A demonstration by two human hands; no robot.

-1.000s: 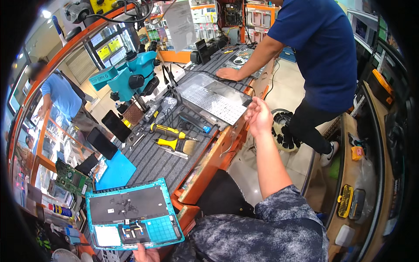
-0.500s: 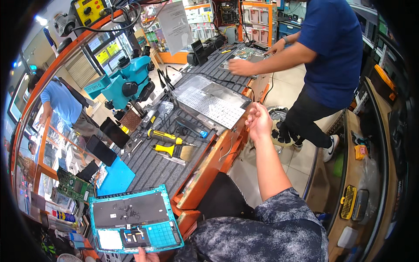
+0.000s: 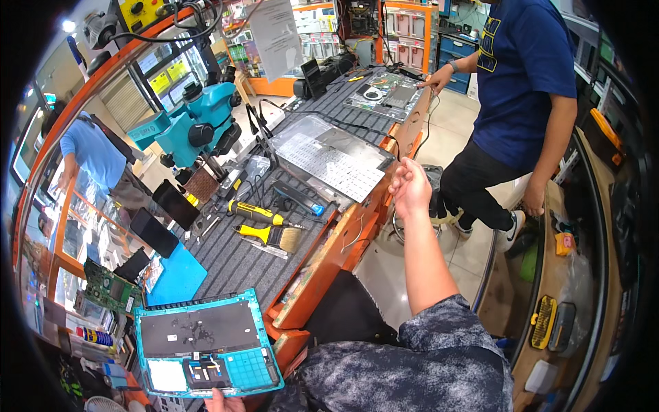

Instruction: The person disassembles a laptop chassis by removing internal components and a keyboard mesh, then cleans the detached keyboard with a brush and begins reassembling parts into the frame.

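head view: right hand [image 3: 410, 187] has lifted off the worktop [image 3: 240, 264] edge, fingers loosely spread, holding nothing.
left hand [image 3: 221, 400]: fingers still grip the teal laptop shell [image 3: 202, 343].
meaning: shell stays put, one-handed.

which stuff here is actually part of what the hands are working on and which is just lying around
In hand:
- teal laptop shell, opened up, left hand at its near edge
- right hand, raised and open, holding nothing

Lying about:
- keyboard panel on the ribbed mat
- yellow-handled screwdriver
- yellow-handled brush
- teal microscope
- green circuit board
- blue mat
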